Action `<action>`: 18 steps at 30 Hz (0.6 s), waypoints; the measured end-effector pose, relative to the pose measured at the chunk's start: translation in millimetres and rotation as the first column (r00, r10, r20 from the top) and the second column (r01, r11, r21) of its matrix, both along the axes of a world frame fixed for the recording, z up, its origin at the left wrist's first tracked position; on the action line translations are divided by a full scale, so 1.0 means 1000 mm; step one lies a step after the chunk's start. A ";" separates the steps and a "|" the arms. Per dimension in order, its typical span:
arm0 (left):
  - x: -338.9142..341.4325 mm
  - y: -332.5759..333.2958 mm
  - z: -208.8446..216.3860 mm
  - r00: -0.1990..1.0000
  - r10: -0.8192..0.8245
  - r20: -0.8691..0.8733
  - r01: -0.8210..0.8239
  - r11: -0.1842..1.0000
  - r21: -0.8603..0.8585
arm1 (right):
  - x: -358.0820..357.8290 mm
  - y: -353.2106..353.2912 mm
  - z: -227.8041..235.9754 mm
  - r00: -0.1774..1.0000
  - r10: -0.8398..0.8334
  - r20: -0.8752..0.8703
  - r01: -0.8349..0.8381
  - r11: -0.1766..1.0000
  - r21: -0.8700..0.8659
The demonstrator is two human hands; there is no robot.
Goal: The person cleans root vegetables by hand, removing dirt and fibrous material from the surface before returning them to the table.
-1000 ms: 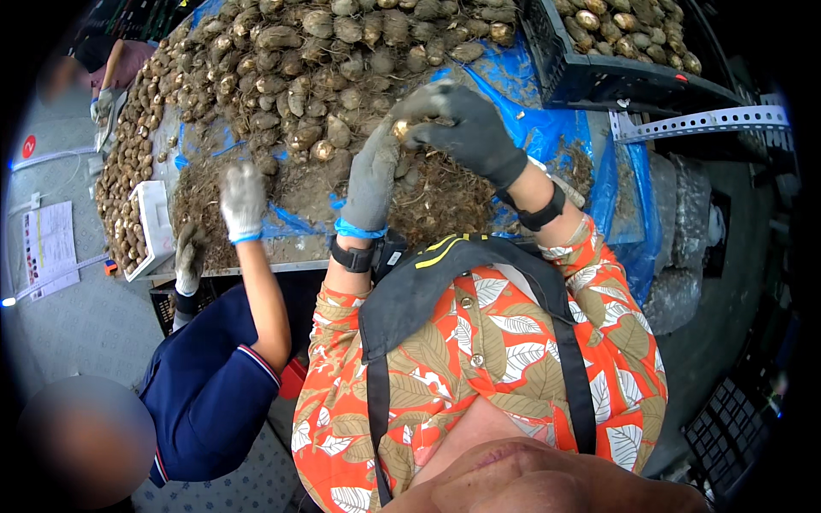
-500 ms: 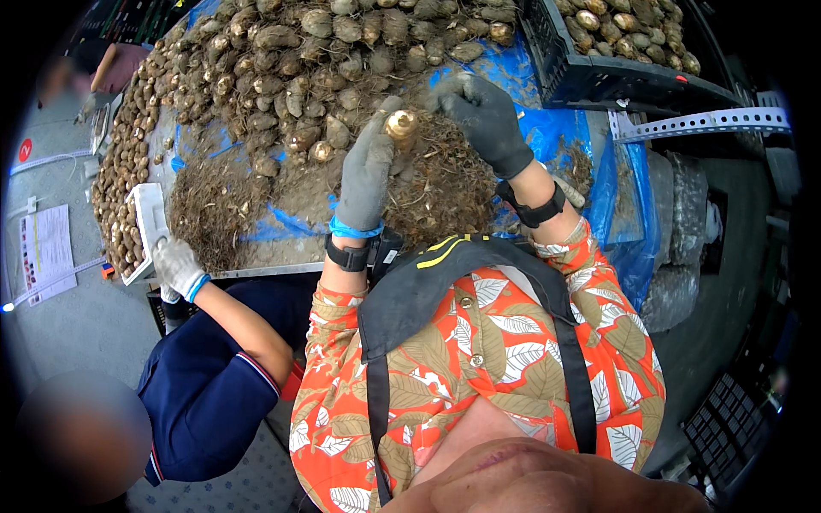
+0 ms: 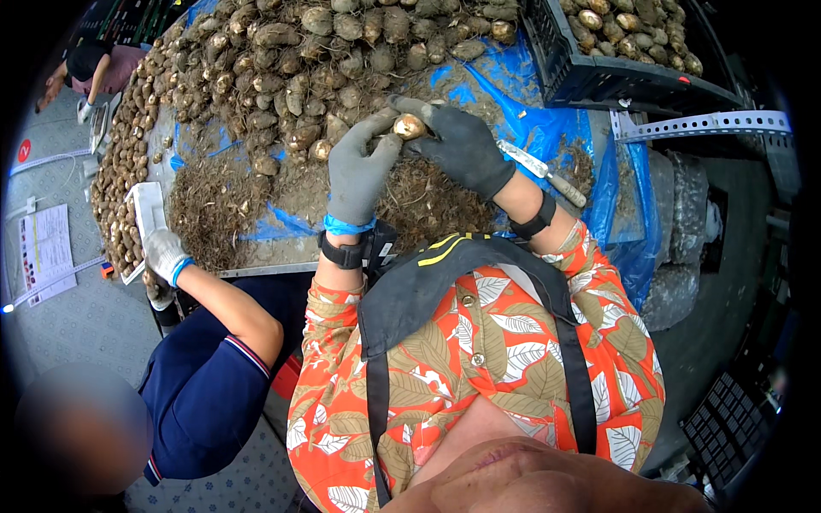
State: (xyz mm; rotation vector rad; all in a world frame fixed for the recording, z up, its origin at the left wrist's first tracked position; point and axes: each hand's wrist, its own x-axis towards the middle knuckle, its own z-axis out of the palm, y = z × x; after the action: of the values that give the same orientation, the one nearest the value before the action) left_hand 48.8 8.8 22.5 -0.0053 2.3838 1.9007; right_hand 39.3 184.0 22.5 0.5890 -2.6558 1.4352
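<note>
A small taro corm (image 3: 410,126), pale at its cut end, is held over the table between my two gloved hands. My left hand (image 3: 357,175), in a grey glove, has its thumb and fingers closed on the corm's left side. My right hand (image 3: 466,152), in a darker glove, grips it from the right. Below them lies a heap of brown root trimmings (image 3: 436,203). Right of my right hand a trowel-like tool (image 3: 523,159) with a wooden handle rests on the blue sheet. Beyond my hands rises a big pile of rough taro corms (image 3: 342,64).
A dark crate (image 3: 590,77) of taro stands at the far right, near a perforated metal rail (image 3: 705,126). At my left, a co-worker's white-gloved hand (image 3: 165,255) touches a white tray (image 3: 150,209). Another person (image 3: 107,68) bends at the far left. More trimmings (image 3: 218,209) lie left.
My right hand has come down and left onto the taro corm, which has shifted slightly right and tilted. The tool now shows beside my right wrist. The co-worker's hand has moved slightly left.
</note>
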 end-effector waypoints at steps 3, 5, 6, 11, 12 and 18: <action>0.003 0.004 0.005 0.999 0.024 -0.027 -0.024 1.000 -0.007 | 0.002 -0.003 -0.010 1.000 0.000 -0.016 0.000 1.000 0.000; 0.001 0.001 0.006 0.996 -0.003 0.091 -0.003 0.998 0.062 | 0.004 -0.004 -0.015 0.999 0.018 -0.040 -0.018 1.000 0.001; 0.000 -0.002 0.006 0.989 -0.019 0.150 0.004 0.995 0.099 | 0.004 -0.004 -0.015 0.999 0.044 -0.003 -0.044 0.997 0.058; -0.004 -0.008 0.006 0.963 -0.046 0.264 0.004 0.988 0.156 | 0.004 0.000 -0.016 0.983 0.122 0.134 -0.146 0.971 0.191; -0.005 -0.008 0.003 0.962 -0.021 0.274 -0.014 0.992 0.127 | 0.005 0.002 -0.020 0.982 0.146 0.119 -0.165 0.972 0.167; -0.005 -0.009 -0.005 0.970 -0.020 0.243 0.013 0.999 0.033 | 0.005 0.004 -0.014 0.963 0.147 0.227 -0.146 0.989 -0.022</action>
State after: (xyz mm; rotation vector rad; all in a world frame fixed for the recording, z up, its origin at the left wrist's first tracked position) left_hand 44.0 0.0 17.7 -0.2034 2.1863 1.8120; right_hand 44.3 187.8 8.2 0.6719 -2.8343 1.6412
